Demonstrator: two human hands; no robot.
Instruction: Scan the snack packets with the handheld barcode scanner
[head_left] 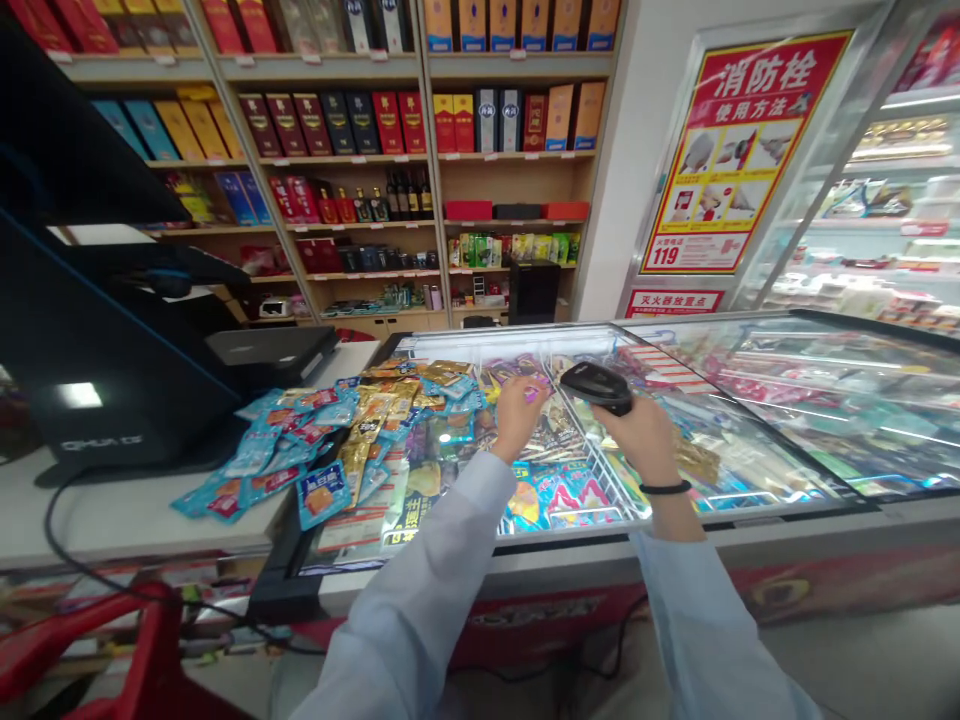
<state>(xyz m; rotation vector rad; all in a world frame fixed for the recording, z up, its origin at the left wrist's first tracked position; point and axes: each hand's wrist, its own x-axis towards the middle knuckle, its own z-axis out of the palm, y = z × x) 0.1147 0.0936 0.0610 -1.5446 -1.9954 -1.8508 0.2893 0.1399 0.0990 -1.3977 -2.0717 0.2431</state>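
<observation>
My right hand [643,435], with a black band at the wrist, is wrapped round the handle of a black barcode scanner [598,386]. The scanner's head points left, above the glass top of a chest freezer [360,580]. Left of it, my left hand [517,415] is closed, its fingertips pinching a small purple packet [534,392] that is mostly hidden. Nearby, several blue snack packets [324,492] and gold snack packets [367,425] lie in a loose heap across the freezer's left end and the adjoining counter. Wrapped ice creams [577,495] show through the glass.
A black checkout terminal [97,380] stands on the white counter [45,520] at left, its cable hanging over the edge. A red chair [142,650] is at lower left. Shelves of boxed bottles [337,125] line the back wall, with a red fire-hydrant poster [750,150] beside them.
</observation>
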